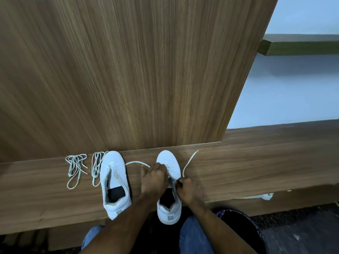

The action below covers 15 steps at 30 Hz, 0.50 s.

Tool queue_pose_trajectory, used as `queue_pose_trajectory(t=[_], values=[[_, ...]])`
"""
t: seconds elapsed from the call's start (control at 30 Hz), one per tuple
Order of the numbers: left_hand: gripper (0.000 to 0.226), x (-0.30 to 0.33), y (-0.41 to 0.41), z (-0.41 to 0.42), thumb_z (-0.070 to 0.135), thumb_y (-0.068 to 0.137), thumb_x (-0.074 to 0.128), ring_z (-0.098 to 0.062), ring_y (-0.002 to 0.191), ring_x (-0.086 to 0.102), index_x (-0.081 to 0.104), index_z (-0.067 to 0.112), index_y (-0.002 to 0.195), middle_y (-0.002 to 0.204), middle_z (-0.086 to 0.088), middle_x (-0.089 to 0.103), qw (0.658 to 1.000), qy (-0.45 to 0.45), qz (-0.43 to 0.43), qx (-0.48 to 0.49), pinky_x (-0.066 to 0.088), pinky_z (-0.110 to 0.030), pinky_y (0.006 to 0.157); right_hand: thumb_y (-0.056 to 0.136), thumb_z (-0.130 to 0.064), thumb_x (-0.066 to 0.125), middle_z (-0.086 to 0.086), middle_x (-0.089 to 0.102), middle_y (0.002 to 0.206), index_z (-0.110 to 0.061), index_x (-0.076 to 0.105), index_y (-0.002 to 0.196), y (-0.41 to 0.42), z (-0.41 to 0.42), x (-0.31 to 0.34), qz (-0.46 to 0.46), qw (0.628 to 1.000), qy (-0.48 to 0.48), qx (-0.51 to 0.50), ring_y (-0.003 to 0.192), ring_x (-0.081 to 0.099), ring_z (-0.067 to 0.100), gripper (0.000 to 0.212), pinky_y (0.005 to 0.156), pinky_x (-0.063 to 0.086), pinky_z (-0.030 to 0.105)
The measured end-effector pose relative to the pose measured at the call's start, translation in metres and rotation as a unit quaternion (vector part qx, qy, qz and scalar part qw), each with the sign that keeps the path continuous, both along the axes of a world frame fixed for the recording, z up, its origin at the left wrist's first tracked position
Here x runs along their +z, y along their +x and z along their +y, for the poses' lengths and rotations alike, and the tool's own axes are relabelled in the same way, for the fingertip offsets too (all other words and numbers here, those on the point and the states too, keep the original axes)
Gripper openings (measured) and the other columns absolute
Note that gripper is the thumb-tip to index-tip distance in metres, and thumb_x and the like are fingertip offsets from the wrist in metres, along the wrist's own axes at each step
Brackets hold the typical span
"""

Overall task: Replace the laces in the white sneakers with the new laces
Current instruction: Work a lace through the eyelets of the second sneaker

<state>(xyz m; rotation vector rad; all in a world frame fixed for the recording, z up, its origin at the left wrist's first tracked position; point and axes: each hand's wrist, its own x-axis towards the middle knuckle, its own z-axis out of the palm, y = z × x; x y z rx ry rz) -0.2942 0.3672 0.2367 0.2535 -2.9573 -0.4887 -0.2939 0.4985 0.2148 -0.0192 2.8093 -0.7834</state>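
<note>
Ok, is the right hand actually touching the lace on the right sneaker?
Touching. The head view shows the right hand with fingers curled, pinching the white lace where it leaves the right sneaker; no gap shows between them.

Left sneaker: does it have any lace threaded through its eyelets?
No, the left sneaker shows bare eyelets, while two loose lace bundles lie on the wooden ledge beside it.

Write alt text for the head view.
Both hands, the left hand and right hand, work a white lace on the right sneaker on a wooden ledge. The unlaced left sneaker and two loose lace bundles lie alongside.
</note>
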Motion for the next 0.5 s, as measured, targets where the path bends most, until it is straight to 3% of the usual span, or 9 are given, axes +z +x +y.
queue_pose_trajectory(t=[0.07, 0.1, 0.13, 0.17, 0.23, 0.33, 0.4, 0.5], values=[[0.025, 0.016, -0.004, -0.007, 0.026, 0.097, 0.041, -0.03, 0.098, 0.061, 0.064, 0.014, 0.1, 0.102, -0.009, 0.067, 0.971, 0.175, 0.056, 0.151, 0.039, -0.035, 0.089, 0.09, -0.037, 0.046, 0.011, 0.067, 0.109, -0.02, 0.066, 0.101, 0.0, 0.0, 0.0, 0.005, 1.0, 0.002, 0.001, 0.103, 0.062, 0.032, 0.028, 0.081, 0.048, 0.033], [0.023, 0.023, -0.006, -0.013, 0.024, 0.096, 0.045, -0.032, 0.098, 0.062, 0.065, 0.012, 0.096, 0.101, -0.013, 0.068, 0.937, 0.27, 0.057, 0.216, 0.041, -0.033, 0.083, 0.09, -0.036, 0.045, 0.011, 0.067, 0.109, -0.021, 0.066, 0.101, 0.0, -0.001, 0.0, 0.007, 1.0, 0.002, 0.004, 0.103, 0.062, 0.031, 0.028, 0.081, 0.047, 0.033], [0.019, 0.024, -0.01, -0.018, 0.021, 0.095, 0.048, -0.034, 0.099, 0.062, 0.065, 0.011, 0.094, 0.101, -0.016, 0.068, 0.902, 0.34, 0.065, 0.257, 0.042, -0.033, 0.081, 0.091, -0.036, 0.045, 0.01, 0.067, 0.109, -0.022, 0.066, 0.102, 0.0, -0.001, 0.0, 0.007, 1.0, 0.005, 0.008, 0.103, 0.062, 0.031, 0.028, 0.081, 0.047, 0.033], [0.015, 0.022, -0.01, -0.023, 0.02, 0.094, 0.05, -0.035, 0.101, 0.061, 0.063, 0.012, 0.094, 0.102, -0.017, 0.067, 0.889, 0.367, 0.057, 0.269, 0.044, -0.034, 0.082, 0.092, -0.036, 0.044, 0.011, 0.067, 0.109, -0.022, 0.066, 0.102, 0.0, -0.001, 0.0, 0.008, 1.0, 0.01, 0.012, 0.103, 0.062, 0.031, 0.028, 0.081, 0.047, 0.033], [0.012, 0.014, -0.008, -0.026, 0.017, 0.092, 0.052, -0.035, 0.101, 0.06, 0.058, 0.012, 0.102, 0.105, -0.015, 0.066, 0.913, 0.337, 0.022, 0.23, 0.043, -0.034, 0.082, 0.092, -0.036, 0.045, 0.011, 0.067, 0.108, -0.021, 0.067, 0.101, 0.0, -0.001, 0.0, 0.01, 1.0, 0.014, 0.013, 0.103, 0.061, 0.032, 0.028, 0.08, 0.047, 0.033], [0.034, -0.006, -0.004, -0.026, 0.019, 0.086, 0.062, -0.03, 0.104, 0.058, 0.055, 0.012, 0.119, 0.116, -0.01, 0.059, 0.966, 0.245, 0.031, 0.075, 0.04, -0.03, 0.082, 0.09, -0.036, 0.046, 0.011, 0.068, 0.105, -0.02, 0.067, 0.098, 0.001, 0.0, 0.001, 0.005, 1.0, 0.003, 0.009, 0.102, 0.062, 0.032, 0.027, 0.079, 0.047, 0.033], [0.035, -0.015, -0.003, -0.023, 0.029, 0.082, 0.063, -0.025, 0.11, 0.056, 0.061, 0.02, 0.117, 0.122, -0.002, 0.057, 0.99, 0.128, 0.031, -0.049, 0.042, -0.034, 0.09, 0.09, -0.034, 0.046, 0.011, 0.068, 0.105, -0.019, 0.067, 0.096, 0.001, 0.0, 0.001, 0.004, 1.0, -0.001, 0.012, 0.102, 0.062, 0.032, 0.026, 0.08, 0.048, 0.034], [0.033, -0.017, 0.001, -0.014, 0.04, 0.088, 0.05, -0.017, 0.128, 0.041, 0.06, 0.03, 0.118, 0.13, 0.006, 0.052, 0.99, -0.057, -0.036, -0.124, 0.026, -0.041, 0.109, 0.092, -0.032, 0.045, 0.011, 0.068, 0.106, -0.018, 0.066, 0.097, 0.002, 0.0, 0.003, 0.006, 1.0, 0.004, 0.017, 0.102, 0.062, 0.031, 0.026, 0.08, 0.048, 0.034]])
